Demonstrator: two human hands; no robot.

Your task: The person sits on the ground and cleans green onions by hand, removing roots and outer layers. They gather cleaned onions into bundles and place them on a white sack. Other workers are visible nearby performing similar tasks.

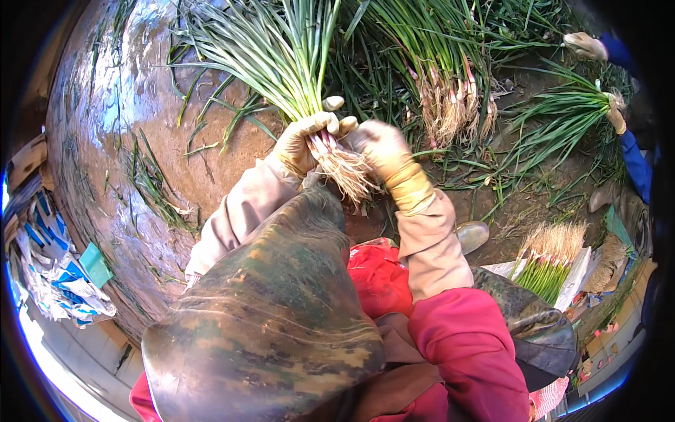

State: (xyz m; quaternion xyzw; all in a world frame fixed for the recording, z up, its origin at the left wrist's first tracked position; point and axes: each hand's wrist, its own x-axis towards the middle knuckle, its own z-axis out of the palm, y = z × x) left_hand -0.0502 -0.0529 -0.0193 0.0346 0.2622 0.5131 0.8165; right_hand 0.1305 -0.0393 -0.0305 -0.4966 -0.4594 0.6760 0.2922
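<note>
My left hand [303, 142], in a pale yellowish glove, grips a bunch of green garlic [295, 68] around its lower stems. The leaves fan away from me, and pale stringy roots [345, 171] hang below the fist towards my knees. Against the right side of this bunch is my right hand [381, 145], gloved alike and blurred. Its fingers are curled by the stem bases, and what they hold is hidden. Just beyond it, a larger heap of green garlic [443, 79] lies with pinkish stem bases and roots pointing towards me.
A co-worker's gloved hand [616, 113] holds another bunch [564, 116] at the right; their other hand [585, 46] is above it. Rooted green garlic [551, 264] lies in a white box [575, 279]. Loose leaves litter the wet ground [100, 174]. A camouflage apron [263, 306] covers my lap.
</note>
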